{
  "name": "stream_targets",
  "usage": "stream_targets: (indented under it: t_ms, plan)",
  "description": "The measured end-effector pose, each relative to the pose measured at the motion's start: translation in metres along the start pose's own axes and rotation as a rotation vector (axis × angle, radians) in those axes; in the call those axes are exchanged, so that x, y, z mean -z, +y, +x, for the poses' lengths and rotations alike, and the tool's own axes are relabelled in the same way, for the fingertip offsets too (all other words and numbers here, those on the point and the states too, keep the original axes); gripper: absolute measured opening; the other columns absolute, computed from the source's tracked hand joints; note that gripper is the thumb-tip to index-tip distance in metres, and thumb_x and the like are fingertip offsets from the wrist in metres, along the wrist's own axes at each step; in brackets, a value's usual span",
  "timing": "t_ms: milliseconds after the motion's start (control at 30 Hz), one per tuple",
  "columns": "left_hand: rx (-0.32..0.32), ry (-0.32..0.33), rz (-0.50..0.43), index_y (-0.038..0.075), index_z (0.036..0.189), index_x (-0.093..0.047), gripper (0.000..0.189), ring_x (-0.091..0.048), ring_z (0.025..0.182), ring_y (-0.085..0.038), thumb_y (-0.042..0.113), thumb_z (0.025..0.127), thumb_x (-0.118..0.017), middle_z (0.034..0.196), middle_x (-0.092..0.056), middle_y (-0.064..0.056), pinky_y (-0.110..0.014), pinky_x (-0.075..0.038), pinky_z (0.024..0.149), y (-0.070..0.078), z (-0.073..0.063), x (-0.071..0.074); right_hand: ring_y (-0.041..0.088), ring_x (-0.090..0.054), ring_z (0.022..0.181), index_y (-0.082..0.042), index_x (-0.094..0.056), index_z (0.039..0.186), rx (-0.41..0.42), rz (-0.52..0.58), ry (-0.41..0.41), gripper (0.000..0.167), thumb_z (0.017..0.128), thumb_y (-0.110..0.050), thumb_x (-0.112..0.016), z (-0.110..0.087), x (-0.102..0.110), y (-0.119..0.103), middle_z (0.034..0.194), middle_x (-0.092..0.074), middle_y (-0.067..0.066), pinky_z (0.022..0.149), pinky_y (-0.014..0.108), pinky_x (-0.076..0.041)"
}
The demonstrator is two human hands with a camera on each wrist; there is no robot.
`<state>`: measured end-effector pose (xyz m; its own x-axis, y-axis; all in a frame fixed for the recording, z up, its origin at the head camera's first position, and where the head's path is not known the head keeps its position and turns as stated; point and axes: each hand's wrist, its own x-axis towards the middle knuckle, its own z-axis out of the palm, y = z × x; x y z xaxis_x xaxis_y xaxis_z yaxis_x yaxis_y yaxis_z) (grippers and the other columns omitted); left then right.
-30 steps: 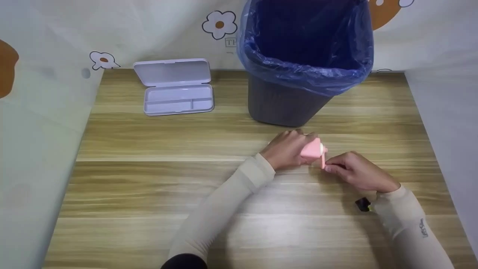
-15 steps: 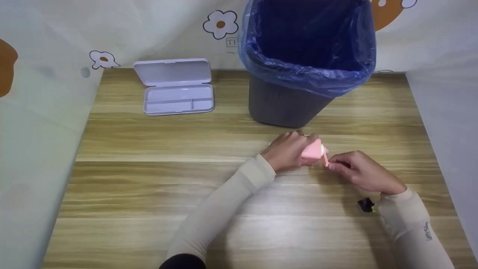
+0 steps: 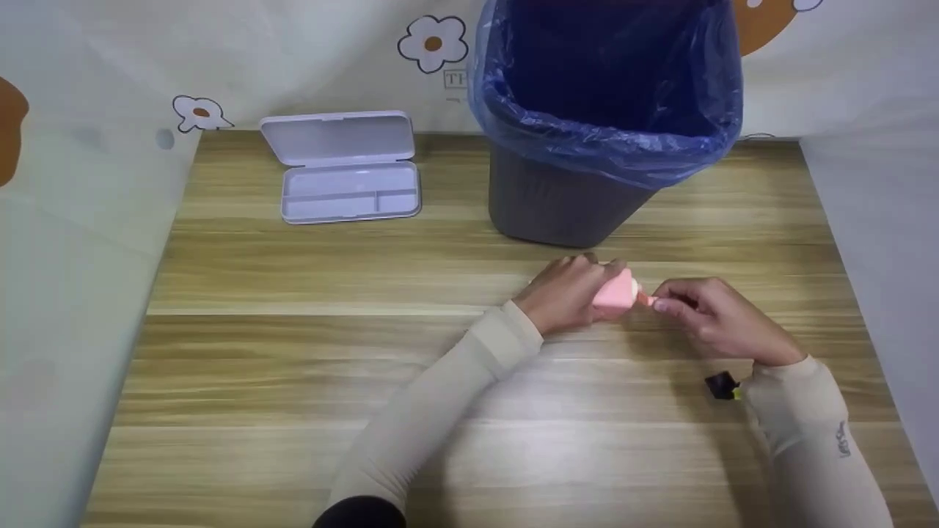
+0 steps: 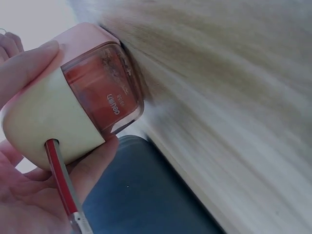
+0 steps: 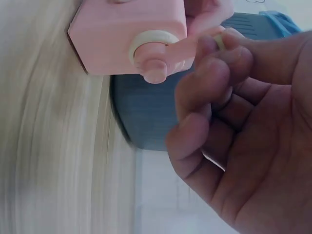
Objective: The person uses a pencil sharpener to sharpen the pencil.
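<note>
Toward the right edge of the table [image 3: 257, 374], the left hand [image 3: 565, 295] grips a pink sharpener [image 3: 615, 295]; the right hand [image 3: 722, 320] pinches its crank [image 5: 183, 49].

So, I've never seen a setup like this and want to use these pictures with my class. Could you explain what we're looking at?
There's no machine here, just a person's two bare hands. The widest picture comes from a camera on the head, looking down; the two close-ups come from cameras worn on each wrist.

The left hand holds a pink and cream pencil sharpener, with a red and grey pencil in its hole. On the opposite side, the right hand pinches the end of its pink crank.

On the wood-patterned surface, an open pencil case lies near the back, beside a dark bin lined with a blue bag.
</note>
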<state>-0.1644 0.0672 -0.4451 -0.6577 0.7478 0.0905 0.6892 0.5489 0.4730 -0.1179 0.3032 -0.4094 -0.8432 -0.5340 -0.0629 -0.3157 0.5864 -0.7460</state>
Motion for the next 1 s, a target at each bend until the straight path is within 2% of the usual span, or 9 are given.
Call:
stream_targets:
  t_ms: [333, 500, 633, 800, 1000]
  plan:
    - [-0.012, 0.004, -0.004, 0.009, 0.134, -0.057, 0.053, -0.059, 0.076, -0.018, 0.036, 0.090, -0.073, 0.094, -0.067, -0.006, -0.032, -0.049, 0.067, 0.001, 0.001, -0.001, 0.003, -0.039, 0.054, -0.009, -0.074, 0.098, -0.035, -0.031, 0.074, 0.016, 0.100, -0.008, -0.058, 0.015, 0.010, 0.007, 0.067, -0.050, -0.006, 0.052, 0.023, -0.037]
    - [-0.013, 0.016, 0.009, 0.011, 0.132, -0.057, 0.050, -0.060, 0.078, -0.018, 0.038, 0.092, -0.071, 0.094, -0.066, -0.005, -0.032, -0.048, 0.066, 0.002, 0.001, -0.002, 0.005, -0.041, 0.055, -0.007, -0.073, 0.095, -0.047, -0.036, 0.097, 0.018, 0.101, -0.012, -0.057, 0.021, 0.011, 0.012, 0.066, -0.050, -0.001, 0.051, 0.024, -0.037]
    - [-0.007, 0.024, 0.023, 0.012, 0.132, -0.057, 0.051, -0.060, 0.080, -0.019, 0.039, 0.092, -0.070, 0.095, -0.065, -0.005, -0.032, -0.047, 0.065, 0.001, 0.000, -0.002, 0.006, -0.043, 0.055, -0.003, -0.072, 0.093, -0.049, -0.023, 0.158, 0.018, 0.101, -0.010, -0.057, 0.028, 0.008, 0.021, 0.065, -0.051, 0.006, 0.050, 0.023, -0.037]
    - [-0.003, 0.027, 0.029, 0.013, 0.133, -0.057, 0.051, -0.060, 0.083, -0.019, 0.041, 0.092, -0.070, 0.098, -0.066, -0.004, -0.032, -0.048, 0.067, 0.001, -0.002, -0.004, 0.007, -0.047, 0.058, 0.002, -0.074, 0.100, -0.049, -0.036, 0.238, 0.018, 0.100, -0.008, -0.059, 0.037, -0.001, 0.034, 0.068, -0.057, 0.012, 0.053, 0.020, -0.038]
    - [-0.013, 0.049, 0.043, 0.013, 0.132, -0.058, 0.049, -0.061, 0.083, -0.019, 0.042, 0.093, -0.068, 0.095, -0.066, -0.005, -0.032, -0.048, 0.066, 0.001, -0.002, -0.006, 0.006, -0.048, 0.062, 0.003, -0.075, 0.101, -0.060, -0.058, 0.271, 0.017, 0.098, -0.006, -0.061, 0.041, -0.005, 0.041, 0.071, -0.061, 0.013, 0.057, 0.018, -0.039]
